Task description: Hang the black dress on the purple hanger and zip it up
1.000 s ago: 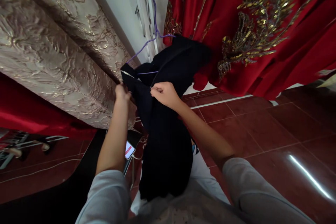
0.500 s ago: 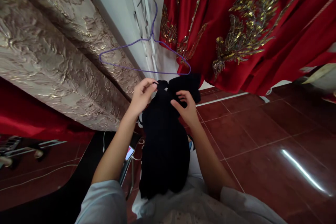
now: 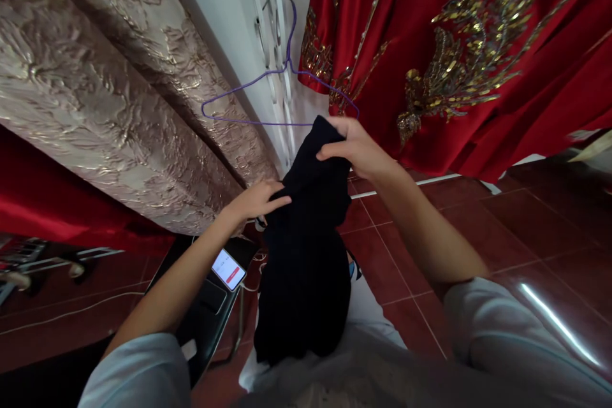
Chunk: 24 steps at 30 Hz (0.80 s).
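Observation:
A black cloth garment (image 3: 306,268) lies over my lap and legs, its far end lifted off them. My right hand (image 3: 361,146) pinches that raised end, thumb on the near face and fingers behind. My left hand (image 3: 255,199) grips the garment's left edge lower down, its thumb lying across the fabric. The exact kind of garment cannot be made out. Just beyond the raised cloth hangs a bare purple wire hanger (image 3: 248,84), its lower bar partly behind the cloth and my right hand.
Red dresses with gold sequins (image 3: 440,76) hang at the right, and a beige textured gown (image 3: 119,76) at the left. A lit phone (image 3: 229,269) with a cable rests on a black seat (image 3: 205,306) beside my left arm. White rack bars and red floor tiles (image 3: 421,236) show beyond.
My right hand has moved up and away, lifting the garment's far end towards the hanger. My left hand has slid lower along the left edge. The phone now shows more fully.

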{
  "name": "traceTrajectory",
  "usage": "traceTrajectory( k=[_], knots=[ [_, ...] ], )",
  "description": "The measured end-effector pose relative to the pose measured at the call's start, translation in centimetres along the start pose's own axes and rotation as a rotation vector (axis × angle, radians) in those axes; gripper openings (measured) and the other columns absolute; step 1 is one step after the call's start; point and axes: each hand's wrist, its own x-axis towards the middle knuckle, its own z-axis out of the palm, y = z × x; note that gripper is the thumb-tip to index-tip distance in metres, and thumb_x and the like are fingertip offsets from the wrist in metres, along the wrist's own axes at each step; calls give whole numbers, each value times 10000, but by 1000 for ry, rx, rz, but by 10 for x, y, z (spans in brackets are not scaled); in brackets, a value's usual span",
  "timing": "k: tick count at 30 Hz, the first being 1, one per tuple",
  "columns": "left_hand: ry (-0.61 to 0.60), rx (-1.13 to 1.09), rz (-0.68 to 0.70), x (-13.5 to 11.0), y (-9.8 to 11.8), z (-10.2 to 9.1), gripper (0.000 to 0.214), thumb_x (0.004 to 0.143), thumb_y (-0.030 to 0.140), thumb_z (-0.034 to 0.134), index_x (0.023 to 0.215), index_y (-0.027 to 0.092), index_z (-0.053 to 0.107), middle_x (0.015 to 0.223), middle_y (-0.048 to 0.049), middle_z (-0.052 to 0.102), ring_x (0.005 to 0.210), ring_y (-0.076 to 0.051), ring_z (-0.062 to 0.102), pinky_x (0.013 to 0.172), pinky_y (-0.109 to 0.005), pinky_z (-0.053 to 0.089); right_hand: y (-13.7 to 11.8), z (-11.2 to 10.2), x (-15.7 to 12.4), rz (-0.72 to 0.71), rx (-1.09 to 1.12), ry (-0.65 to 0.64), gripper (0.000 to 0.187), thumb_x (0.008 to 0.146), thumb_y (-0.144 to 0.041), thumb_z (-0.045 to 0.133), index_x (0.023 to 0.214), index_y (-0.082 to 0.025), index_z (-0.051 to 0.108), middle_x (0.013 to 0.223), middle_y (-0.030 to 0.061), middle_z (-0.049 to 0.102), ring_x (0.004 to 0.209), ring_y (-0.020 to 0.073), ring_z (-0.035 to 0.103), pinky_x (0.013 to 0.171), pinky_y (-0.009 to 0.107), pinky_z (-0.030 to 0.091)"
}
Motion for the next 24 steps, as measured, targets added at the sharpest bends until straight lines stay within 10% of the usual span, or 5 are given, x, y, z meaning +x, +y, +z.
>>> traceTrajectory(
  k=[5,8,15,24],
  knots=[
    [-170,149,-67,11,-26,-34,343,1011,511,551,918,190,626,777,-47,642,819,-226,661,785,-333,534,46,-10,66,-319,-393,295,179,751,-125,692,907,-206,657,993,46,689,1070,257,651,1030,415,532],
    [-239,275,-89,10,-42,-58,364,1024,473,497,824,182,588,736,-46,629,748,-209,639,743,-322,501,91,-15,94,-224,-425,334,68,859,-185,623,914,-198,661,1019,77,706,1098,288,670,1069,473,524],
    [-480,473,-194,-15,-89,-90,213,945,314,488,817,181,593,779,-67,662,737,-215,633,735,-321,466,107,-51,58,-119,-414,364,317,904,-437,658,707,-203,574,797,74,640,826,256,661,809,435,584],
    [228,438,197,40,-20,-124,147,1013,245,448,928,214,564,1139,-66,653,1144,-249,610,1021,-439,494,68,-62,25,-179,-535,332,343,902,-431,655,668,-202,555,700,44,555,692,198,569,706,388,546]
  ],
)
